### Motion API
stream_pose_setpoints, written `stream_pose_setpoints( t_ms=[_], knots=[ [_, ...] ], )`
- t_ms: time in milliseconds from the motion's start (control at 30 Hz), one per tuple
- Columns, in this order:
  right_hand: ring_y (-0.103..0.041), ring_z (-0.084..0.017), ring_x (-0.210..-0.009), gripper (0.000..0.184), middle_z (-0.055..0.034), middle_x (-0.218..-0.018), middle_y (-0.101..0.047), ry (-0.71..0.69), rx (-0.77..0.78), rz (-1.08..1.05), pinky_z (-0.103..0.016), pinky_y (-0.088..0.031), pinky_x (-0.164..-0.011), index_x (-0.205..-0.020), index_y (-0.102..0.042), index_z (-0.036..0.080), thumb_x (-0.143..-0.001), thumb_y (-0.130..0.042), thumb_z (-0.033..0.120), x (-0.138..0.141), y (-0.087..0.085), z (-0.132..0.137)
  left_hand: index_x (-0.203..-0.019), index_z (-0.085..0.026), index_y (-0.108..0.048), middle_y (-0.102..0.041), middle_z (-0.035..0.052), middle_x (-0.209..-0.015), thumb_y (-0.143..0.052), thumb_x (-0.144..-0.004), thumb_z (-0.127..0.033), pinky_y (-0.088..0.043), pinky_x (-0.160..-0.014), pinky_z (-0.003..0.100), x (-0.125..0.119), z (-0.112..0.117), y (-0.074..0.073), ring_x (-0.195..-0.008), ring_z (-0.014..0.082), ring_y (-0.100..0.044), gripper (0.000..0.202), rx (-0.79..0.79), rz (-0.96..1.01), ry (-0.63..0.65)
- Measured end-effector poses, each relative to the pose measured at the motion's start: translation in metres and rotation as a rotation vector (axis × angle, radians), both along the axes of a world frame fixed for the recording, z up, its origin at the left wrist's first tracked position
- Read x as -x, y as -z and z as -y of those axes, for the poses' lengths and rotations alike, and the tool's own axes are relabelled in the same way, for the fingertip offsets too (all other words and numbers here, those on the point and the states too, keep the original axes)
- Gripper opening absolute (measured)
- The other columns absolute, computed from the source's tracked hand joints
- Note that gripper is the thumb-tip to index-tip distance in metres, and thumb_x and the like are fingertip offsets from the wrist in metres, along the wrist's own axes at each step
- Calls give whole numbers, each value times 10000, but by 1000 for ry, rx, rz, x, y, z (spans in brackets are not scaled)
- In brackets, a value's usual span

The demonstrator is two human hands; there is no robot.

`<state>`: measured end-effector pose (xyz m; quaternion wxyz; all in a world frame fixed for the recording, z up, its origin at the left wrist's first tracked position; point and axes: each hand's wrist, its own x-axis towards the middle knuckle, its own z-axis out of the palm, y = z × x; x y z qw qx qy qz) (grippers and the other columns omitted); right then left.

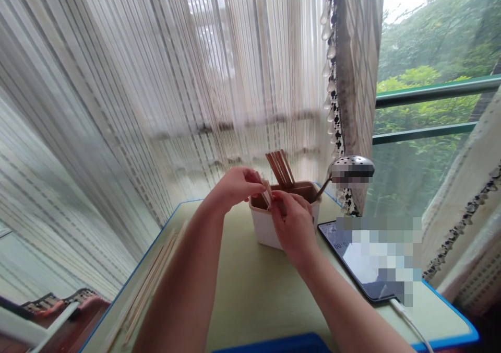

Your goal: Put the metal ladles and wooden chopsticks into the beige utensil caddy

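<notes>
My left hand (239,188) is closed on the upper part of a small bundle of pale chopsticks (267,190). Lower down, the fingers of my right hand (293,220) pinch the same bundle. The sticks tilt over the near left side of a white utensil holder (266,230) with a brown rim. Brown chopsticks (281,170) stand in the back of this holder, leaning left. At its right side rests a slotted metal ladle (352,164), perforated bowl up. My hands hide part of the holder's front and the lower ends of the pale sticks.
Several loose chopsticks (151,285) lie along the left of the pale green table (242,301), partly behind my left forearm. A phone (360,264) with a white cable (410,321) lies at the right. A blue object (274,344) shows at the near edge. Curtains (235,81) hang behind.
</notes>
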<state>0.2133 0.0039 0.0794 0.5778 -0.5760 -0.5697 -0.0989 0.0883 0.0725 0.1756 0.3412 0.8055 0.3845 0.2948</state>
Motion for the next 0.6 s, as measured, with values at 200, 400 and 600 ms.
stream_pose_setpoints(
  t_ms=[200,400,600],
  knots=[
    [-546,-194,-918,198,-59,-916,-652,-69,-79,-170,-347,-405,-858,-965,-628,195,-806,-511,204,-3,-3,2,-776,-133,-615,-616,20,-649,-642,-589,-203,-460,-463,199,-10,0,3,-577,121,-581,202,32,162,-4],
    [-544,-189,-898,183,-67,-888,-636,-24,-93,-209,-329,-423,-845,-947,-632,183,-808,-516,208,-5,0,0,-763,-136,-624,-617,10,-652,-619,-605,-212,-443,-464,189,-16,3,4,-546,102,-556,176,-108,219,19],
    [-534,-204,-895,203,-66,-879,-646,-6,-34,-102,-346,-412,-838,-970,-625,177,-808,-504,181,-5,2,-2,-678,-136,-602,-581,-5,-580,-621,-610,-252,-371,-406,172,-15,6,6,-477,86,-511,136,-171,34,-78]
  ],
)
